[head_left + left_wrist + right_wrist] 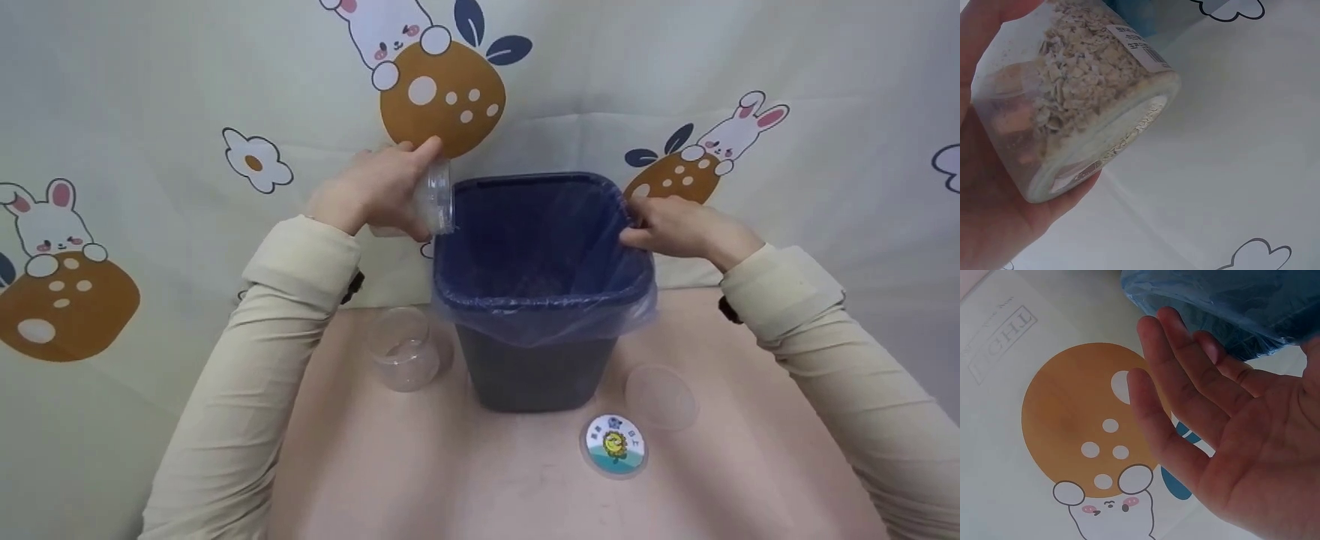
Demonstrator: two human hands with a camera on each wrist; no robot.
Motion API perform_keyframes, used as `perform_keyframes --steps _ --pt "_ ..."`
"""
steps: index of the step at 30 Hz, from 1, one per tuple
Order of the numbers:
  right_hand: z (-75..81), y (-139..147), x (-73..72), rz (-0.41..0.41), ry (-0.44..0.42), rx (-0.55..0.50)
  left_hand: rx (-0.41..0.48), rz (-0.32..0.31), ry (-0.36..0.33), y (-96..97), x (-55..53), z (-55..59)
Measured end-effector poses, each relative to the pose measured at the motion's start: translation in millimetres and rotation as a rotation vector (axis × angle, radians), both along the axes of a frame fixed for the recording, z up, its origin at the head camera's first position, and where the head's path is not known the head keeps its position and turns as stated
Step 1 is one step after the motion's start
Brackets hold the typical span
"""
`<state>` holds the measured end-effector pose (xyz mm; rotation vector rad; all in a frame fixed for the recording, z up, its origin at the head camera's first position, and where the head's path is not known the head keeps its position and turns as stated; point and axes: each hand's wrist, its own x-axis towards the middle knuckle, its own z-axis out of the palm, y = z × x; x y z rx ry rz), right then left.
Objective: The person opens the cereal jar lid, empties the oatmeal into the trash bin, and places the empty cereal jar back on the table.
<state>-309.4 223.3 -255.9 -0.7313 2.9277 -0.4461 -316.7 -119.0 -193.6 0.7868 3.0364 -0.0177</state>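
Observation:
My left hand (pixel 379 187) grips a clear plastic jar (pixel 441 196), tipped on its side with its mouth toward the left rim of a dark trash bin (pixel 536 367). Rolled oats (pixel 1086 73) lie along one side of the jar in the left wrist view, with a barcode label (pixel 1139 48) near its base. A blue translucent bag (pixel 544 322) lines the bin and folds over the rim. At the bin's right rim, my right hand (pixel 679 227) holds the lined edge with thumb and forefinger; its other fingers (pixel 1188 391) extend loosely outside.
A second clear jar (pixel 405 364) stands on the table left of the bin. To the right lie a round lid with a sunflower print (pixel 615 446) and a clear disc (pixel 661 397). Behind the bin hangs a rabbit-patterned cloth (pixel 570 139).

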Motion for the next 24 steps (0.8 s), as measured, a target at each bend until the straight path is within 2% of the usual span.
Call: perform_keyframes --steps 24 --pt "0.6 0.2 1.5 -0.003 -0.016 0.006 -0.059 0.015 -0.009 7.5 3.1 3.1"
